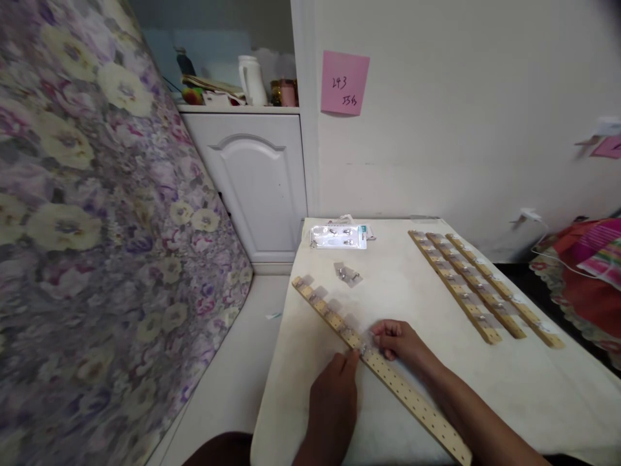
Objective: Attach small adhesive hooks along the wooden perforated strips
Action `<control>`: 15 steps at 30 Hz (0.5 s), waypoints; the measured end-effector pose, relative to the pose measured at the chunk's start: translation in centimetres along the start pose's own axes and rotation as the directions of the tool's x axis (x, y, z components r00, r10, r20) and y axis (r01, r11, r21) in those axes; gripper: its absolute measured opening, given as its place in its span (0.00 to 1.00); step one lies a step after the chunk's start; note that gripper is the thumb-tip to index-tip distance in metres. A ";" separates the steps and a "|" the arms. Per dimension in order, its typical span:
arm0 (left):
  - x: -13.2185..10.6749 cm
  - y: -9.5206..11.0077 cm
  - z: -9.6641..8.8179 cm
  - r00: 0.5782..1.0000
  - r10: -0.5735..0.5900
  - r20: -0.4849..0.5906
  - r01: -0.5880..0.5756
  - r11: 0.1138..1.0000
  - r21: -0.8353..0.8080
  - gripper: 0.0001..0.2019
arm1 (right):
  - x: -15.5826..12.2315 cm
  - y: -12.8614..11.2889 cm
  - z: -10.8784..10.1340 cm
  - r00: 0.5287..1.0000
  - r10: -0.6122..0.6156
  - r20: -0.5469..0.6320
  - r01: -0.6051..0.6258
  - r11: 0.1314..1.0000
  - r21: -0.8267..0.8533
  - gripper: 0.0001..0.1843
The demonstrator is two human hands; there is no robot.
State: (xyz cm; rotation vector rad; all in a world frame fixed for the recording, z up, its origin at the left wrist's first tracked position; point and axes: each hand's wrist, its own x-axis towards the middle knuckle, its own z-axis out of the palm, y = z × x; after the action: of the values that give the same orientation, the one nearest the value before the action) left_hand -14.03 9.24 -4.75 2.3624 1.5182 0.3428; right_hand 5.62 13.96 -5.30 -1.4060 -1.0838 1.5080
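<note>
A long wooden strip with rows of holes (407, 395) lies diagonally across the table. Clear plastic pieces with small metal fittings (334, 317) sit along its far half. My left hand (334, 391) is closed at the strip's near-left edge, its fingertips against the wood beside a metal fitting (363, 350). On the strip's other side, my right hand (395, 340) pinches a clear plastic piece at that same fitting; the fingers partly hide it. A few loose clear pieces with metal parts (348, 274) lie beyond the strip.
Three similar strips with fittings (466, 298) lie side by side on the right of the white table (330, 427). A clear blister pack (338, 237) rests at the back edge, against the wall. Floral fabric (121, 226) hangs at left, beside a white cabinet (257, 188).
</note>
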 end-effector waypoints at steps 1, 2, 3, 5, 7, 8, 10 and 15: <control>0.0 0.0 0.0 1.000 0.004 0.000 -0.004 1.000 0.007 0.24 | 0.0 0.0 0.0 1.000 0.000 -0.004 0.000 1.000 -0.004 0.12; 0.0 0.0 0.0 1.000 0.006 0.001 -0.006 1.000 0.016 0.24 | 0.0 0.0 0.0 1.000 -0.002 -0.004 0.002 1.000 -0.010 0.12; 0.0 0.0 0.1 1.000 0.006 0.000 -0.006 1.000 0.023 0.24 | 0.0 0.0 0.0 1.000 -0.005 -0.004 0.005 1.000 -0.014 0.12; 0.0 0.0 0.1 1.000 0.010 -0.003 -0.010 1.000 0.026 0.24 | 0.0 0.1 -0.1 1.000 -0.008 0.000 0.008 1.000 -0.019 0.11; 0.0 0.0 0.2 1.000 0.013 -0.012 -0.013 1.000 0.024 0.24 | 0.1 0.2 -0.1 1.000 -0.010 0.001 0.010 1.000 -0.019 0.10; 0.0 0.0 0.2 1.000 0.015 -0.016 -0.014 1.000 0.024 0.24 | 0.2 0.3 -0.1 1.000 -0.008 -0.001 0.008 1.000 -0.020 0.10; 0.0 0.0 0.3 1.000 0.014 -0.021 -0.013 1.000 0.025 0.24 | 0.3 0.4 -0.1 1.000 -0.004 -0.007 0.003 1.000 -0.026 0.10; 0.0 0.1 0.3 1.000 0.006 -0.012 -0.006 0.999 0.033 0.25 | 0.2 0.4 0.0 1.000 -0.004 -0.023 0.003 1.000 -0.028 0.08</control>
State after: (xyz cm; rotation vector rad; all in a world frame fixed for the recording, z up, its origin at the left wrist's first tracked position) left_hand -13.86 9.21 -4.98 2.3949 1.5336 0.3366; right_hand 5.64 14.08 -5.74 -1.4362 -1.0966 1.4765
